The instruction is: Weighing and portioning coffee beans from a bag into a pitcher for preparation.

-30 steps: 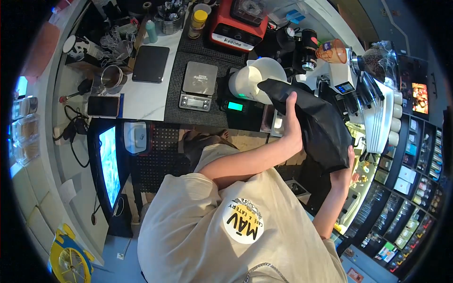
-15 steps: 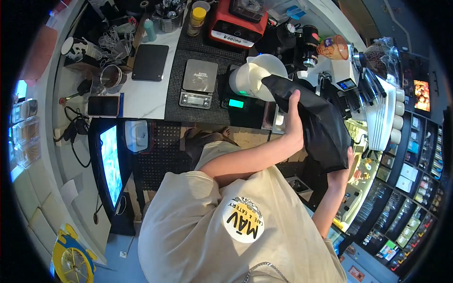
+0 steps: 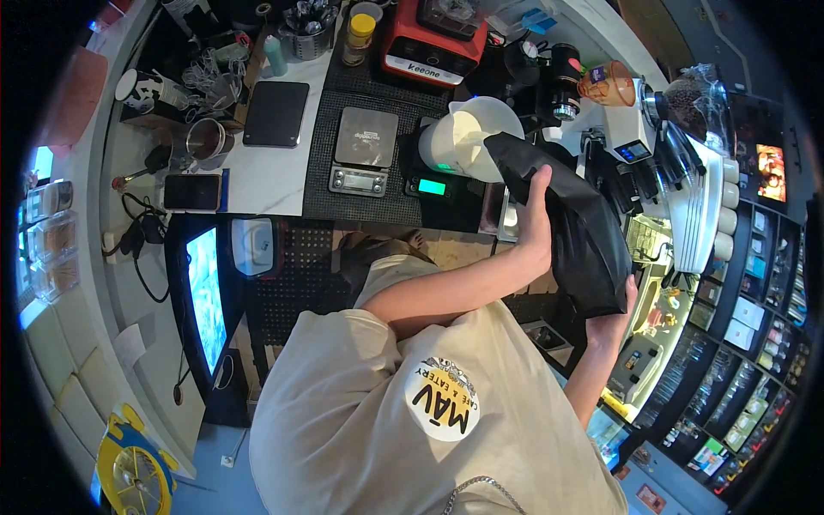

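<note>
A large black bag is held tilted between my two hands, its mouth at the rim of a white plastic pitcher. My left hand grips the bag near its mouth from the left side. Around the bag's lower right end is my right hand, its fingers partly hidden. Something pale shows inside the pitcher; the bag's contents are hidden. Beneath the pitcher is a black scale with a lit green display.
Left of the pitcher lies a second scale with a silver plate. A red blender base stands behind, beside a yellow-lidded jar. Farther left are a black tablet-like slab and a phone. A coffee grinder stands at the right.
The bag's lower end and my right hand have shifted slightly left. Its mouth sits a little farther right over the pitcher. Both hands keep their hold.
</note>
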Tool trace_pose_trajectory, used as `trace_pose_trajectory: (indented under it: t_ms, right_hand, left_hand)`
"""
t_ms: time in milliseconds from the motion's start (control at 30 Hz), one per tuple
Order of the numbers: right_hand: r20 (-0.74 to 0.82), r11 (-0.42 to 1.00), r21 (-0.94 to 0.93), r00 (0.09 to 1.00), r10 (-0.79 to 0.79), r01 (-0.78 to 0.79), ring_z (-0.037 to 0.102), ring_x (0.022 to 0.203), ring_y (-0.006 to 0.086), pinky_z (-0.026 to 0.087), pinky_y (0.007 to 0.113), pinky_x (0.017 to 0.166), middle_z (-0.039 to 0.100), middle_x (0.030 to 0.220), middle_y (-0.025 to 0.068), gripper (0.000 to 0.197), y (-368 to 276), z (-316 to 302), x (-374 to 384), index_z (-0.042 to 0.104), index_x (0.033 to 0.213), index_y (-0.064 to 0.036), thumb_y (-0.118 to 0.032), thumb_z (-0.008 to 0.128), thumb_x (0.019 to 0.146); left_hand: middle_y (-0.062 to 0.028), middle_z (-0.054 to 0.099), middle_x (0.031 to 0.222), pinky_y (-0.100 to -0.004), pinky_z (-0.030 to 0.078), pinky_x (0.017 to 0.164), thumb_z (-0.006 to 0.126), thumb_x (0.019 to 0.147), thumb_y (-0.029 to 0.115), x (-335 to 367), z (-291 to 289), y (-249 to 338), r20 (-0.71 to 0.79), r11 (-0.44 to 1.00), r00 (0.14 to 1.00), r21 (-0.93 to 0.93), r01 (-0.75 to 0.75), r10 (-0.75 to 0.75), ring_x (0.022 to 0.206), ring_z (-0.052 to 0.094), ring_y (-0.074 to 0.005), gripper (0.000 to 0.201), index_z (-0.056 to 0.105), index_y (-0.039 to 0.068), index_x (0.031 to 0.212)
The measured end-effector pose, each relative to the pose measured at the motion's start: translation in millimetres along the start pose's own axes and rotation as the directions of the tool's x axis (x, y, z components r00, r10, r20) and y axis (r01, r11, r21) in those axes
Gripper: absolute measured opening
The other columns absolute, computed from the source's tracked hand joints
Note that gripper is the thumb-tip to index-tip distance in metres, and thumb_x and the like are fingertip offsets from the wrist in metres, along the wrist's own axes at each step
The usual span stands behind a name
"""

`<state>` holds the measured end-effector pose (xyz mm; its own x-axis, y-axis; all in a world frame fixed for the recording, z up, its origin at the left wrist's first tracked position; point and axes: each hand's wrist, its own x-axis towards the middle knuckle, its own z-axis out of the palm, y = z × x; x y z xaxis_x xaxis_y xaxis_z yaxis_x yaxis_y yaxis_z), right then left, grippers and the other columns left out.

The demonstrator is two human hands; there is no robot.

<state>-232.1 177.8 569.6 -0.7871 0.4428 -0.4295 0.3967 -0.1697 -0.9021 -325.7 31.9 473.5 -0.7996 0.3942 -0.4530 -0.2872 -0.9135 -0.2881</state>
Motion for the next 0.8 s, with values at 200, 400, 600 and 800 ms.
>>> trace_pose_trajectory:
  t_ms: [200, 400, 600, 800]
  right_hand:
    - [-0.094, 0.996, -0.085, 0.995, -0.034, 0.026, 0.057, 0.129, 0.0285, 0.044, 0.044, 0.111, 0.056, 0.143, 0.0158, 0.067, -9.9, -4.9, 4.8, 0.049, 0.144, -0.0043, -0.050, 0.061, 0.095]
    - [0.003, 0.981, -0.156, 0.993, -0.115, 0.114, 0.060, 0.125, 0.0278, 0.045, 0.042, 0.109, 0.061, 0.138, 0.0144, 0.068, -22.3, -0.4, 2.4, 0.051, 0.142, -0.0035, -0.049, 0.066, 0.093]
    - [-0.029, 0.984, -0.153, 0.995, -0.099, 0.094, 0.063, 0.117, 0.0255, 0.048, 0.040, 0.103, 0.064, 0.128, 0.0119, 0.059, -25.3, 4.8, 6.5, 0.054, 0.136, -0.0027, -0.041, 0.068, 0.093]
    - [-0.058, 0.981, -0.160, 0.991, -0.120, 0.109, 0.062, 0.119, 0.0267, 0.047, 0.041, 0.103, 0.063, 0.129, 0.0122, 0.058, -25.0, 8.6, 4.4, 0.055, 0.136, -0.0029, -0.039, 0.069, 0.092]
  left_hand:
    - [-0.0176, 0.067, 0.117, -0.0458, 0.051, 0.099, 0.058, 0.081, 0.075, 2.0, -3.7, 4.0, 0.066, 0.995, 0.994, -0.045, 0.088, -0.085, 0.108, 0.066, -0.0315, 0.085, 0.060, 0.002, 0.124]
    - [-0.0186, 0.067, 0.117, -0.0454, 0.054, 0.099, 0.063, 0.082, 0.072, -0.1, 4.2, 11.6, 0.251, 0.963, 0.956, -0.182, 0.200, -0.151, 0.107, 0.068, -0.0311, 0.086, 0.055, -0.001, 0.126]
    - [-0.0234, 0.065, 0.123, -0.0514, 0.047, 0.103, 0.054, 0.077, 0.083, 7.3, 4.8, 7.7, 0.162, 0.980, 0.979, -0.132, 0.149, -0.127, 0.112, 0.063, -0.0374, 0.097, 0.059, -0.001, 0.127]
    - [-0.0227, 0.065, 0.122, -0.0510, 0.047, 0.102, 0.053, 0.077, 0.083, 8.7, 1.6, 6.7, 0.177, 0.976, 0.975, -0.149, 0.162, -0.134, 0.113, 0.063, -0.0369, 0.098, 0.059, -0.001, 0.127]
